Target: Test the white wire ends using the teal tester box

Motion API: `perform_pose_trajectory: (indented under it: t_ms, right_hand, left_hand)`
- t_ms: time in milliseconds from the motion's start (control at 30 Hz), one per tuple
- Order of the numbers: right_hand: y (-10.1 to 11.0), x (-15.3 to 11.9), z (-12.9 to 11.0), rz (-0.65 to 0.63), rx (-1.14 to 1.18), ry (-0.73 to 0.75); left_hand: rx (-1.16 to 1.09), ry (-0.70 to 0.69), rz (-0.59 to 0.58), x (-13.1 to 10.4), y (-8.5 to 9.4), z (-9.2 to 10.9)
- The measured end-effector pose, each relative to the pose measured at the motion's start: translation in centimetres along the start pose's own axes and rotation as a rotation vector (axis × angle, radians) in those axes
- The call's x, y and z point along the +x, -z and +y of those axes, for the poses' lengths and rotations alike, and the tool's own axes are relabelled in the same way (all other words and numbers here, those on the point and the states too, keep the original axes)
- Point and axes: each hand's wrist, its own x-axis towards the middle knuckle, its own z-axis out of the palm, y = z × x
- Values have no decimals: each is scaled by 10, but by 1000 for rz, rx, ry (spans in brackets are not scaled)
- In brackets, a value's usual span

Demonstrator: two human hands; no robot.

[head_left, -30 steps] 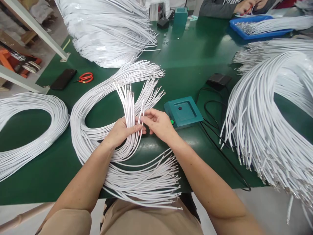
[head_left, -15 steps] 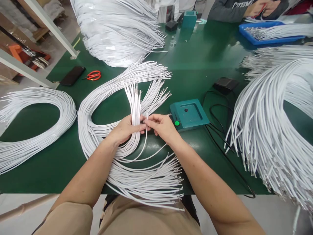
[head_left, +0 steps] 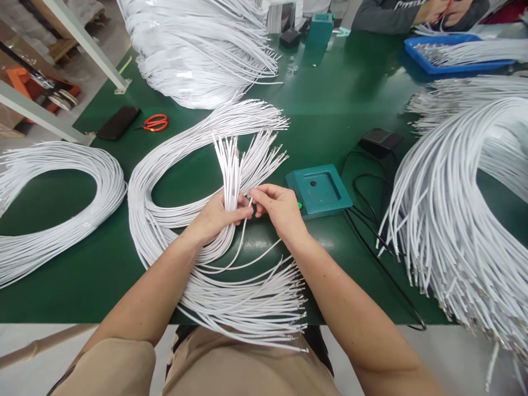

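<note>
My left hand [head_left: 215,218] is closed round an upright bunch of white wires [head_left: 230,170], whose ends fan out above the fist. To its right, my right hand [head_left: 281,210] pinches the tip of a single white wire [head_left: 240,247] between thumb and fingers. That wire curves down towards the lower coil, and its upper part passes close by my left thumb. Below my wrists a loose spread of white wires [head_left: 256,308] with small metal ends reaches the table's front edge. A teal device [head_left: 325,190] with a green button lies just beyond my right hand.
Coiled white wires [head_left: 142,187] lie behind my hands, another coil [head_left: 103,187] at left. A large heap [head_left: 198,60] stands behind; more wires [head_left: 437,220] lie right. Red-handled scissors [head_left: 155,122], a dark phone [head_left: 119,122], black cables [head_left: 383,269] and a blue tray [head_left: 429,69] are around.
My right hand has shifted slightly right and up, drawing the single wire's tip a little away from the bunch. My left hand keeps its hold on the bunch. The view has shifted slightly.
</note>
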Motion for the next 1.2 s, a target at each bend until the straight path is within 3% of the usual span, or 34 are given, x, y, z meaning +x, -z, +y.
perform_pose_trajectory:
  t_ms: [133,300,567,867,1033,1200]
  right_hand:
    - [1,2,2,-114,174,-95]
    - [2,3,3,-230,378,-235]
    - [3,1,-1,-182,240,-195]
    - [8,4,1,-311,355,-292]
    - [6,1,-3,-224,320,-223]
    - [3,-1,-4,-79,-17,-36]
  left_hand:
    - [-37,-50,110,1,-2,-3]
    - [-43,-78,95,0,-3,-2]
    - [121,-103,-72,-5,-9,1]
    - [51,-116,55,-3,-5,2]
    - [4,-131,20,-2,-1,1]
    - [2,-150,-8,-3,0,1]
